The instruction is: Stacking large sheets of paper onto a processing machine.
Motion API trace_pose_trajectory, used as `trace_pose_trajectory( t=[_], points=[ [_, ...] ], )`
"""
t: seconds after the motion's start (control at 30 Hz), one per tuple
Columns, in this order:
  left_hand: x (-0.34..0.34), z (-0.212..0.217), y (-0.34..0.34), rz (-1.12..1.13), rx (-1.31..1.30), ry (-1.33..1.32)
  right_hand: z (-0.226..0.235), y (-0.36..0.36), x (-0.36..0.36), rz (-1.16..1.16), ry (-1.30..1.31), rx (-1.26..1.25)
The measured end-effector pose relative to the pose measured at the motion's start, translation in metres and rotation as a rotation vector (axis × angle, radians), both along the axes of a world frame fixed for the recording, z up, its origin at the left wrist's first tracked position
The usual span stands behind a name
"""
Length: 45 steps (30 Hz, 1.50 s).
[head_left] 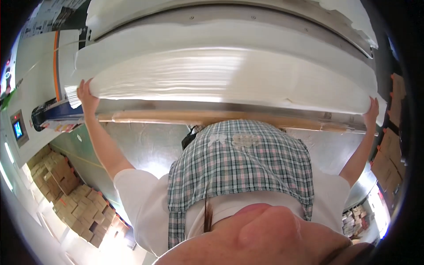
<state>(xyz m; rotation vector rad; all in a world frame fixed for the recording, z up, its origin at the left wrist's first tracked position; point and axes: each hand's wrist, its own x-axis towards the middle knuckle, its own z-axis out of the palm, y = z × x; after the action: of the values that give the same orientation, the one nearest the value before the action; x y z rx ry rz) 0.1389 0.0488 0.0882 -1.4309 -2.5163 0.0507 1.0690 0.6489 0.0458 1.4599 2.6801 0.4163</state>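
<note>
A long, wide stack of thin white sheets [282,79] spans the machine bed before me, its layered edges facing me. At its left end my left hand [88,96] is closed round the near corner, fingertips over the top. Far to the right, my right hand [372,112] grips the other end, fingers curled up over the edge. Both arms stretch wide. Whether the sheets are paper or cloth I cannot tell. Behind the stack runs a grey metal bar [221,18] with screws, and more white material [145,9] lies beyond it.
A brown rail [176,117] runs along the machine's front, close to my checked apron [243,163]. On the left stands a white machine housing [37,66] with a small lit screen [17,129]. Cardboard boxes [84,207] are piled at lower left, and more cartons [388,154] stand at right.
</note>
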Motion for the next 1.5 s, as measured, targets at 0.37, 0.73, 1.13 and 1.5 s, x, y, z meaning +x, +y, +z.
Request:
trace_pose_trajectory(
  t=[0.37, 0.73, 1.13, 1.5],
  points=[
    [0.025, -0.032, -0.047, 0.173, -0.324, -0.203, -0.024, -0.052, 0.01, -0.037, -0.136, -0.203],
    [-0.083, -0.066, 0.058, 0.523, -0.622, -0.806, -0.039, 0.098, -0.144, -0.302, -0.739, -0.925],
    [-0.002, -0.033, 0.032, 0.134, 0.398, 0.018, -0.081, 0.144, -0.009, -0.005, -0.212, -0.123],
    [0.018, -0.076, -0.072, 0.769, 1.5, -0.926, -0.04, -0.092, -0.187, -0.155, 0.44, -0.19]
  ],
)
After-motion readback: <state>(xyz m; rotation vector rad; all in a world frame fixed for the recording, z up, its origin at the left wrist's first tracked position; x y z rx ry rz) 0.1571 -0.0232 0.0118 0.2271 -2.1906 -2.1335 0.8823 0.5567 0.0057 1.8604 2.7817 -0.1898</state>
